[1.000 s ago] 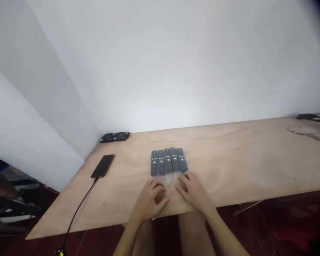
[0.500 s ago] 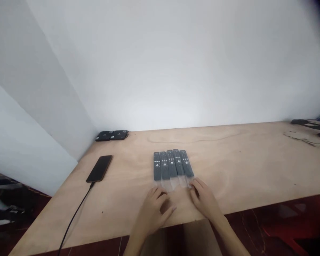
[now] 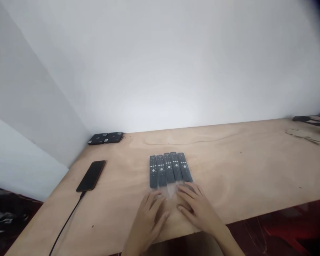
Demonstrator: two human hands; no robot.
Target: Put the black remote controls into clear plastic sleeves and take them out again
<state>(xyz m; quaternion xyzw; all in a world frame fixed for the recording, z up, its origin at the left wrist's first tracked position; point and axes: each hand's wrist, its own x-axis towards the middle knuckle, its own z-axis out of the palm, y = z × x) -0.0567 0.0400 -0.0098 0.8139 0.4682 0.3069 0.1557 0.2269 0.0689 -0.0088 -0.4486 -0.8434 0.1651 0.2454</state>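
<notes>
Several dark remote controls [image 3: 169, 169] lie side by side on the wooden table, buttons up, in clear plastic sleeves [image 3: 171, 190] whose loose ends point toward me. At the lower left of the row, my left hand [image 3: 149, 215] rests with fingers apart, its fingertips by the sleeve ends. My right hand [image 3: 196, 206] is spread over the sleeve ends on the right side, fingertips touching the plastic just below the remotes. Neither hand grips anything.
A phone [image 3: 91, 176] with a black cable [image 3: 66, 217] lies on the left of the table [image 3: 242, 177]. Two black boxes [image 3: 105, 138] sit at the back left by the wall. Flat light-coloured pieces [image 3: 305, 136] and dark items [image 3: 312, 121] lie at the far right.
My right hand has moved left over the sleeve ends and its fingers have spread. My left hand stays by the left sleeves. The view has shifted slightly.
</notes>
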